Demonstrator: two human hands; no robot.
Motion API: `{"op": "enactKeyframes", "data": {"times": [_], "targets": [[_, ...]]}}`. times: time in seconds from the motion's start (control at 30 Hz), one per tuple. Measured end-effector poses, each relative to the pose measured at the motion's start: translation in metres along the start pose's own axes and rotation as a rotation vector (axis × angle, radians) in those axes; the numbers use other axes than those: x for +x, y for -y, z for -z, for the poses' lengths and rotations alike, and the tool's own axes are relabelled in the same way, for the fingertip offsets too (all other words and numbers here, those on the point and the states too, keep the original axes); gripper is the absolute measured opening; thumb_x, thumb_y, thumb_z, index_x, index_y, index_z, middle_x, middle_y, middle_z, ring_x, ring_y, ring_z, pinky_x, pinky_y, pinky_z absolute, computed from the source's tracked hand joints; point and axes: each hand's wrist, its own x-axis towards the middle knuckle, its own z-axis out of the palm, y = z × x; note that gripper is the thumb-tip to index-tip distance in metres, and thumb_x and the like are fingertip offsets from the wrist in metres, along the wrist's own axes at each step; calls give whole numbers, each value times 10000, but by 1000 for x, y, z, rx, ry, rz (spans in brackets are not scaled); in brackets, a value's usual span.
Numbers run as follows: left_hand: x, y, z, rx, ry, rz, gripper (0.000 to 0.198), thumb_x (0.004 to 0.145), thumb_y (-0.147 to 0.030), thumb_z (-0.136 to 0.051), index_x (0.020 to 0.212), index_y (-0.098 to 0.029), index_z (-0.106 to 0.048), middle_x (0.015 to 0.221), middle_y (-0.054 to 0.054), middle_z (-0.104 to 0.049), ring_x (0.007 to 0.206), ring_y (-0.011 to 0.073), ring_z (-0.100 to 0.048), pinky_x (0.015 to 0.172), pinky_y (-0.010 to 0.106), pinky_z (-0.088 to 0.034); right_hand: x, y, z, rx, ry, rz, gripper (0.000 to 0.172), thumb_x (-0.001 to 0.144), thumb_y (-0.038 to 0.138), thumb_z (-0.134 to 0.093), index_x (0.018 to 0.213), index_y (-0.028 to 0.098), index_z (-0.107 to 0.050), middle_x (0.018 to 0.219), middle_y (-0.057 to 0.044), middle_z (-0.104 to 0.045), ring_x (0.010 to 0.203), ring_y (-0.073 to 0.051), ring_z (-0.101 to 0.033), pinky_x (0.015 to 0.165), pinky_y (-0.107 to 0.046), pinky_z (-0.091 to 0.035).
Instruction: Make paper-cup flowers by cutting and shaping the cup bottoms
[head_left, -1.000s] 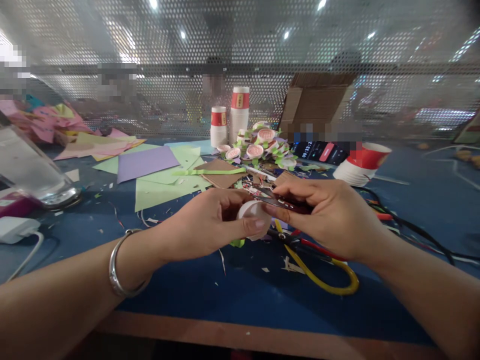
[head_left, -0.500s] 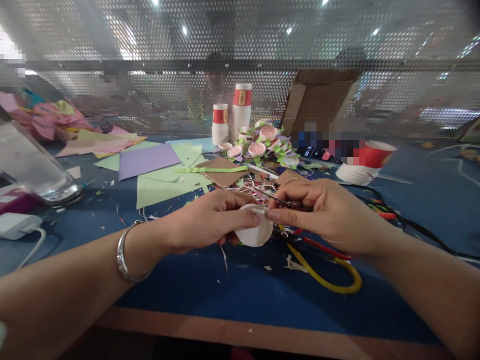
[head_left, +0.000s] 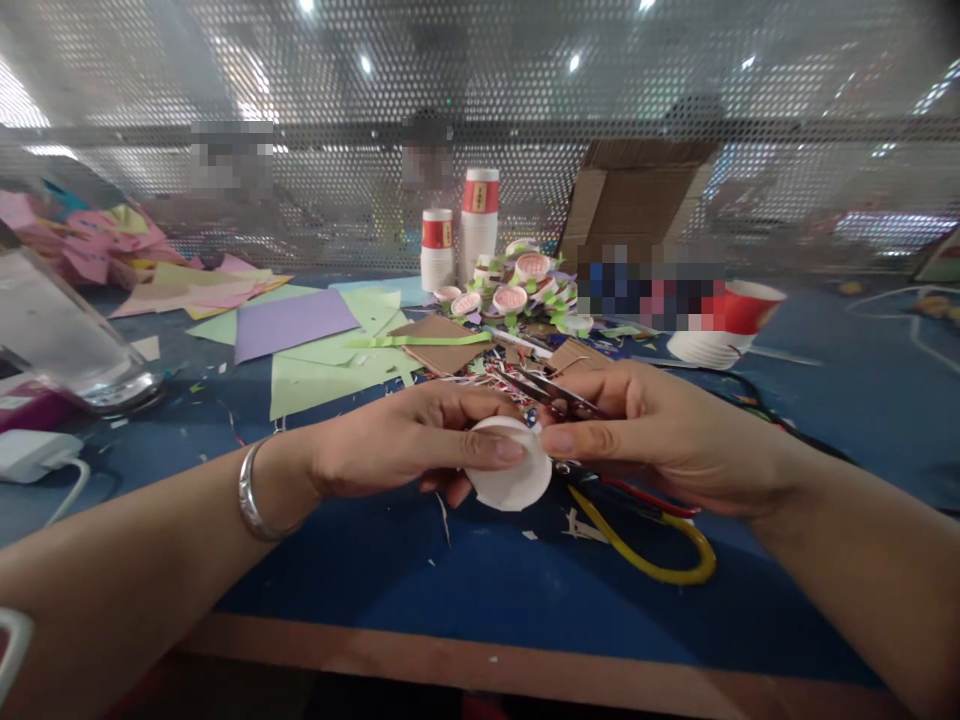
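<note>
A white round paper piece (head_left: 517, 482), shaped like a cup bottom with a low rim, is gripped by my left hand (head_left: 427, 440). The left thumb presses on its inner face and the fingers are behind it. My right hand (head_left: 637, 430) is closed at the piece's right edge, thumb touching the rim. Tucked in its fingers is a thin two-pronged metal tool, apparently tweezers (head_left: 559, 393), with the prongs apart and pointing up and left. Below the right hand lie scissors (head_left: 675, 573) with red and yellow handles, partly hidden by the hand.
Behind my hands are paper scraps (head_left: 487, 382) and a pile of decorated round pieces (head_left: 510, 299). Stacked paper cups (head_left: 478, 240) stand further back. Coloured sheets (head_left: 296, 325) and a clear glass (head_left: 75, 335) are leftward. A tilted cup stack (head_left: 750, 310) lies rightward.
The white paper piece has tipped, showing more of its inside, and sits slightly lower. The tweezers' prongs now appear further apart. Both hands keep their hold.
</note>
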Motion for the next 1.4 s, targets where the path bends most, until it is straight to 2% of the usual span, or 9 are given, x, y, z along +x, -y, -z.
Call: {"op": "enactKeyframes", "data": {"times": [0.1,0.2,0.33,0.47,0.6,0.7,0.8,1.0,1.4], "targets": [[-1,2,3,34,26,-32,210,951,-359,-677,887,-160,-665,743,-31,-606,565,31,-563,478,103,-397,-1,2,-3,-29,10,3,227,859,406,-767,825,200,-679,831,-15,-652,845,-185,-626,784,-325,-527],[0,4,3,43,28,-50,179,929,-331,-707,908,-155,-690,803,-3,-651,633,63,-624,550,131,-493,-2,4,-6,-110,-1,19,278,867,469,-746,827,203,-677,825,-21,-662,810,-185,-633,742,-320,-533],[2,3,-2,34,-33,-91,170,898,-305,-739,912,-137,-718,842,28,-686,697,103,-650,629,194,-583,-1,7,-5,-200,-38,66,314,854,506,-753,821,202,-684,817,-10,-661,736,-152,-597,663,-273,-496],[4,3,-6,26,-126,-169,151,919,-300,-715,905,-151,-699,826,22,-714,687,107,-682,598,182,-566,3,7,-2,-343,-169,187,353,846,551,-749,791,210,-678,731,15,-597,667,-131,-515,591,-247,-420],[5,4,-4,83,-253,-234,179,917,-331,-716,923,-152,-700,804,30,-727,700,137,-713,563,187,-552,4,5,-1,-528,-303,279,476,926,658,-581,778,211,-656,723,3,-549,639,-134,-462,566,-275,-359],[7,4,-2,104,-314,-248,189,915,-334,-715,962,-152,-704,835,41,-740,739,153,-729,568,190,-558,2,5,-3,-651,-354,337,489,947,657,-546,750,219,-643,703,7,-521,626,-138,-448,576,-289,-356],[8,4,-3,95,-342,-266,176,899,-300,-729,983,-147,-708,864,41,-738,726,148,-725,586,205,-577,0,5,-3,-722,-385,342,435,933,641,-584,819,234,-685,733,5,-567,662,-149,-492,609,-293,-381],[9,5,-5,117,-392,-312,186,883,-288,-737,1000,-144,-725,866,42,-720,693,143,-704,582,219,-569,0,2,-2,-768,-417,357,433,927,636,-601,820,225,-688,734,7,-592,672,-150,-519,615,-287,-386],[9,9,-1,227,-383,-353,153,897,-305,-716,930,-158,-738,833,28,-680,665,117,-649,626,238,-547,-2,4,-7,-825,-387,411,435,978,570,-560,748,217,-669,716,-2,-580,683,-155,-527,646,-295,-400]]}}
